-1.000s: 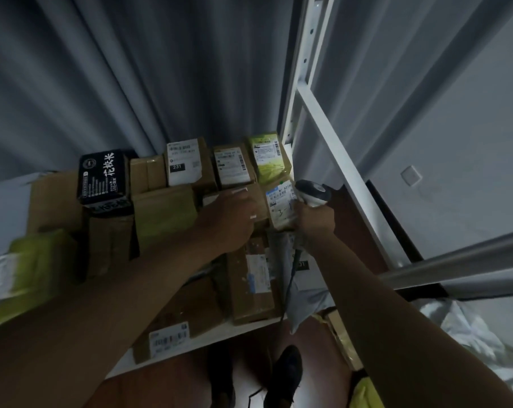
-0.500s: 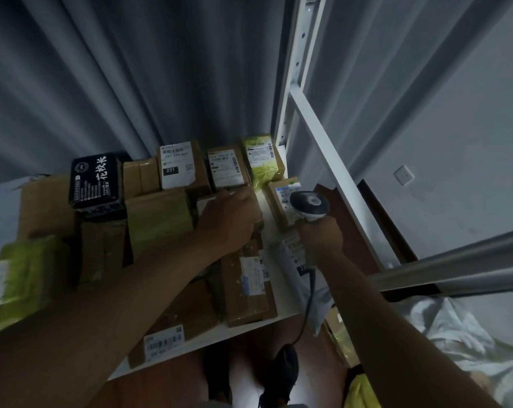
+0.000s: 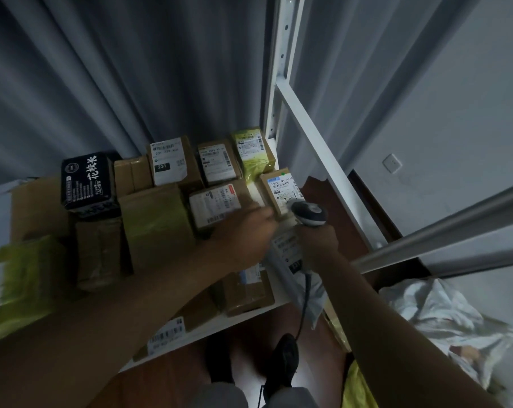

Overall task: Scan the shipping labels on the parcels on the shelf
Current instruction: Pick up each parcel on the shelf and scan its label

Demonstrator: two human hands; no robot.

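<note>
Mid-job: right hand (image 3: 318,242) grips scanner (image 3: 309,213) over blue-label box (image 3: 281,188), left hand (image 3: 249,231) on parcel, grip unclear; many shelf (image 3: 208,334) labels apparently left.

The scene is dim and cool-toned, with the brightest areas on the grey wall (image 3: 443,113) at the right and the white shelf upright (image 3: 281,54), suggesting light from the right; no glare is present. Both forearms are dark, and the left hand (image 3: 249,231) is smeared by motion blur, as is the yellow-green parcel (image 3: 19,278) at the left edge. Wide-angle distortion makes straight members lean and splay towards the frame edges, and label print is legible only on the central shipping labels (image 3: 168,160), soft elsewhere.
</note>
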